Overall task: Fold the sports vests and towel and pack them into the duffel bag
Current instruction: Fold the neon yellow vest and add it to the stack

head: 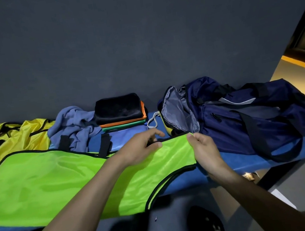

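Shiny lime-green sports vest [51, 184] lying long, left to right.
Shoulder end pinched by left hand [138, 149] and right hand [204, 147].

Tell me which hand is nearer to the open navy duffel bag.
Right. The right hand pinches the lime-green sports vest at its corner, just in front of the navy duffel bag. The left hand grips the same edge, farther left of the bag.

Single head-worn view, looking forward and down from close above the blue bench [248, 163]. Wide-angle, faces the dark wall [120, 43]; forearms enter from the bottom edge.
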{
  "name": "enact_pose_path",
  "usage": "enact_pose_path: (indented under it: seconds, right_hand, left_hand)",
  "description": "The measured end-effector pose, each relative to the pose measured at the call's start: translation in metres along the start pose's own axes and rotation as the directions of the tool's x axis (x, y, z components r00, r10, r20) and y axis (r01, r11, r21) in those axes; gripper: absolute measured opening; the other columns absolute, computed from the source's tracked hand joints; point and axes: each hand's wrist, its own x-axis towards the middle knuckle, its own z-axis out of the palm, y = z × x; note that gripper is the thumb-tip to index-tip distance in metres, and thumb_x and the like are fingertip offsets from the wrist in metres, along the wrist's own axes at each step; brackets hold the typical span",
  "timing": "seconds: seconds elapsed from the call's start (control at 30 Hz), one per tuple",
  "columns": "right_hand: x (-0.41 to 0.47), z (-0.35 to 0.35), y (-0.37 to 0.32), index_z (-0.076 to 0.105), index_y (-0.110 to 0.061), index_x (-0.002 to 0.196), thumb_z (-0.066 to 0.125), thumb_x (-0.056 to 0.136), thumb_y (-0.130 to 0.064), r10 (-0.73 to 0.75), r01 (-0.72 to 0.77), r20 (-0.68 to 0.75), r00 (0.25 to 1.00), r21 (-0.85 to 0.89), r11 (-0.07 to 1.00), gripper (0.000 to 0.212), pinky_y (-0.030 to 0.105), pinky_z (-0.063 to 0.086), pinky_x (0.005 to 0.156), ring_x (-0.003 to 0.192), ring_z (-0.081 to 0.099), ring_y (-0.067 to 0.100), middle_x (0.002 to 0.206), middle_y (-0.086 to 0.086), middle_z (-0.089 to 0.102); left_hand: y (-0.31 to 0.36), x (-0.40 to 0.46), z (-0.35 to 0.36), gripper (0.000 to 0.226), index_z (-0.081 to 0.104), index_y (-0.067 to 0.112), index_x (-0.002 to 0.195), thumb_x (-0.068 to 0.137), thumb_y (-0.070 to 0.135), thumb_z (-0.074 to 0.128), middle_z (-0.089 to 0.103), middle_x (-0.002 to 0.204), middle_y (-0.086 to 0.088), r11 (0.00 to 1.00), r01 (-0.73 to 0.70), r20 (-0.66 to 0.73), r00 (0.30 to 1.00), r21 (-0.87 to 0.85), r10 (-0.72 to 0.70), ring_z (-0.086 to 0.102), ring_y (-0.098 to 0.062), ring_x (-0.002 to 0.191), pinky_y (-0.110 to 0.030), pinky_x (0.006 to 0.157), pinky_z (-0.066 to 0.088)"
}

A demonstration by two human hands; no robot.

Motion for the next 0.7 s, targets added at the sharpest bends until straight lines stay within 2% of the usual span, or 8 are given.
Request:
enact_pose_path:
  seconds: [0.1, 0.17, 0.2, 0.3, 0.4, 0.5, 0.6, 0.7]
  right_hand:
    - [0.005, -0.005, 0.000, 0.038, -0.014, 0.071, 0.048, 0.107, -0.028, -0.022, 0.011, -0.092, 0.996, -0.120, 0.993, 0.039, 0.036, 0.027, 0.059, 0.062, 0.034, 0.017, 0.065, 0.002, 0.035]
    - [0.011, -0.007, -0.001, 0.036, -0.014, 0.069, 0.045, 0.107, -0.026, -0.045, 0.014, -0.134, 0.990, -0.227, 0.974, 0.041, 0.038, 0.027, 0.061, 0.062, 0.037, 0.020, 0.061, 0.000, 0.038]
    - [0.014, -0.008, -0.001, 0.038, -0.014, 0.070, 0.045, 0.108, -0.026, -0.059, 0.013, -0.147, 0.987, -0.293, 0.956, 0.040, 0.039, 0.027, 0.063, 0.065, 0.041, 0.023, 0.062, 0.001, 0.043]
    - [0.022, -0.008, 0.002, 0.047, -0.014, 0.082, 0.044, 0.107, -0.027, -0.112, 0.032, -0.162, 0.980, -0.431, 0.902, 0.028, 0.037, 0.030, 0.070, 0.084, 0.050, 0.035, 0.080, 0.016, 0.060]
    - [0.021, -0.010, -0.003, 0.049, -0.015, 0.089, 0.042, 0.107, -0.028, -0.168, 0.074, -0.132, 0.977, -0.531, 0.844, 0.024, 0.041, 0.034, 0.072, 0.092, 0.054, 0.040, 0.089, 0.020, 0.065]
    - [0.021, -0.012, -0.007, 0.054, -0.009, 0.097, 0.040, 0.108, -0.030, -0.158, 0.059, -0.112, 0.981, -0.606, 0.793, 0.028, 0.044, 0.038, 0.077, 0.100, 0.056, 0.044, 0.097, 0.023, 0.066]
    - [0.022, -0.013, -0.007, 0.055, -0.007, 0.102, 0.038, 0.108, -0.030, -0.166, 0.068, -0.097, 0.981, -0.630, 0.773, 0.030, 0.045, 0.039, 0.079, 0.102, 0.056, 0.045, 0.100, 0.024, 0.066]
    - [0.022, -0.015, -0.008, 0.053, -0.007, 0.102, 0.037, 0.109, -0.031, -0.180, 0.080, -0.091, 0.979, -0.646, 0.759, 0.029, 0.046, 0.040, 0.078, 0.101, 0.055, 0.046, 0.101, 0.024, 0.066]
  left_hand:
    - [-0.010, -0.008, -0.009, 0.025, 0.058, 0.028, 0.129, 0.104, 0.029, 0.056, 0.066, 0.106, 0.005, 0.993, 0.036, -0.041, 0.999, 0.116, -0.031, 0.060, -0.015, 0.095, -0.035, 0.084, 0.047]
    - [-0.016, -0.012, -0.010, 0.026, 0.057, 0.031, 0.131, 0.105, 0.030, 0.052, 0.064, 0.126, 0.009, 0.943, 0.033, -0.032, 0.999, 0.332, -0.024, 0.055, -0.016, 0.115, -0.039, 0.095, 0.041]
    - [-0.018, -0.014, -0.010, 0.026, 0.056, 0.033, 0.131, 0.106, 0.029, 0.050, 0.063, 0.128, 0.011, 0.909, 0.035, -0.030, 0.999, 0.416, -0.025, 0.052, -0.018, 0.118, -0.039, 0.094, 0.036]
    - [-0.021, -0.023, -0.011, 0.029, 0.056, 0.036, 0.130, 0.107, 0.024, 0.044, 0.062, 0.119, 0.010, 0.850, 0.070, -0.090, 0.996, 0.523, -0.026, 0.048, -0.019, 0.111, -0.036, 0.083, 0.024]
    - [-0.024, -0.032, -0.019, 0.032, 0.055, 0.036, 0.132, 0.105, 0.020, 0.047, 0.059, 0.120, 0.008, 0.776, 0.062, -0.144, 0.989, 0.628, 0.038, 0.044, -0.020, 0.106, -0.035, 0.079, 0.020]
    - [-0.026, -0.043, -0.023, 0.047, 0.056, 0.034, 0.132, 0.093, 0.008, 0.063, 0.056, 0.119, 0.004, 0.724, 0.044, -0.174, 0.979, 0.688, 0.106, 0.044, -0.023, 0.106, -0.037, 0.082, 0.033]
    - [-0.023, -0.055, -0.020, 0.060, 0.060, 0.029, 0.126, 0.077, 0.000, 0.076, 0.056, 0.111, 0.002, 0.630, 0.041, -0.185, 0.969, 0.775, 0.164, 0.049, -0.023, 0.096, -0.036, 0.075, 0.043]
    - [-0.031, -0.066, -0.026, 0.046, 0.067, 0.024, 0.114, 0.075, 0.007, 0.084, 0.056, 0.098, 0.002, 0.602, 0.069, -0.232, 0.952, 0.795, 0.198, 0.051, -0.022, 0.085, -0.034, 0.066, 0.041]
